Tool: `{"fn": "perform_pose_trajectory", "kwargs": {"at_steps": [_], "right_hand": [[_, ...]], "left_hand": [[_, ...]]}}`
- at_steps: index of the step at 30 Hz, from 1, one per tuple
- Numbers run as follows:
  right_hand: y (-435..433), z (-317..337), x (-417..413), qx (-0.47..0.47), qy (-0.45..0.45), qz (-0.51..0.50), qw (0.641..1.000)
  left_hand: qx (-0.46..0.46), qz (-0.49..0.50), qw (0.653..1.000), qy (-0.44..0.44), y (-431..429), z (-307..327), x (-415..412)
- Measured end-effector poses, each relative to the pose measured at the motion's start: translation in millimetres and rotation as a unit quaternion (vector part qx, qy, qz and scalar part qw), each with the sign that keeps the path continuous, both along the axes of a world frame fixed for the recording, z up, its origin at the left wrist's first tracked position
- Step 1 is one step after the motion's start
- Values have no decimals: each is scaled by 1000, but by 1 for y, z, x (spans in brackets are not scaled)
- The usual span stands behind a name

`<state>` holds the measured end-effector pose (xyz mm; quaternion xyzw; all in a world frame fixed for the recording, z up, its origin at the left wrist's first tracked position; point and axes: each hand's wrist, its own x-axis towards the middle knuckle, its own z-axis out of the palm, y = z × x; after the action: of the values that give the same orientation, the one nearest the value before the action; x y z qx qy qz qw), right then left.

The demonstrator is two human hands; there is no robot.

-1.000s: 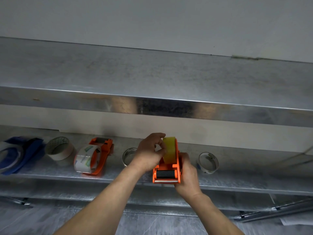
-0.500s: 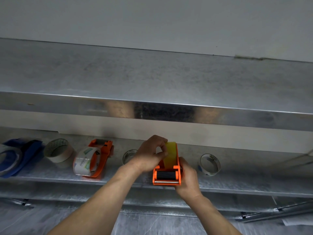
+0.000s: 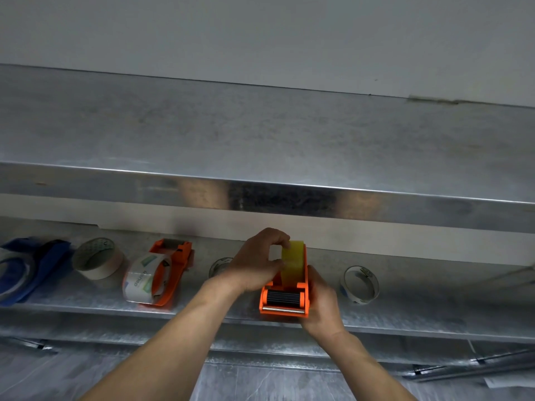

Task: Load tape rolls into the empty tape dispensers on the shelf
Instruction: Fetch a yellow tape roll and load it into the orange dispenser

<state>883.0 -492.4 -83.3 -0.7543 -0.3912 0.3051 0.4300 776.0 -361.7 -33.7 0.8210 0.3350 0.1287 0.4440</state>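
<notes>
Steel shelving fills the view: an upper shelf with a shiny front lip, and beneath it the lower shelf, which carries everything. At the far left of the lower shelf lies a blue item, too blurred to name, with a pale roll resting against it. Just to its right a beige tape roll lies on its side, its hollow core facing up and outward. Next comes a loaded orange dispenser, lying on the shelf with a printed clear roll seated in it. A small roll stands further back, partly hidden by the left hand. That hand reaches in from below, and its fingers curl over the top of the yellow tape roll while the thumb presses the roll's near side, so the hand pinches it. The yellow tape roll stands on edge inside the orange tape dispenser, which sits at the front edge of the lower shelf with its black roller and metal bar facing the camera. The right hand wraps round the dispenser's right side and grips it, with the thumb along the flank. Its other fingers are out of sight behind the body. Beside this hand, apart from it, a white roll with some blue on it stands on the shelf.
</notes>
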Motion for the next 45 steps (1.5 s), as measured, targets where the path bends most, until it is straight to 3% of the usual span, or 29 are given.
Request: {"fn": "perform_pose_trajectory", "kwargs": {"at_steps": [17, 24, 30, 40, 45], "right_hand": [[10, -7, -1, 2, -72, 7, 997], [12, -6, 0, 7, -39, -3, 999], [15, -10, 2, 12, -93, 10, 996], [23, -12, 9, 10, -81, -4, 997], [20, -18, 6, 27, -89, 10, 996]], "left_hand": [[68, -28, 997, 24, 7, 3, 7], [85, -35, 995, 39, 8, 0, 9], [101, -37, 993, 44, 10, 4, 8], [2, -2, 999, -35, 11, 6, 4], [-29, -10, 999, -27, 12, 11, 2]]}}
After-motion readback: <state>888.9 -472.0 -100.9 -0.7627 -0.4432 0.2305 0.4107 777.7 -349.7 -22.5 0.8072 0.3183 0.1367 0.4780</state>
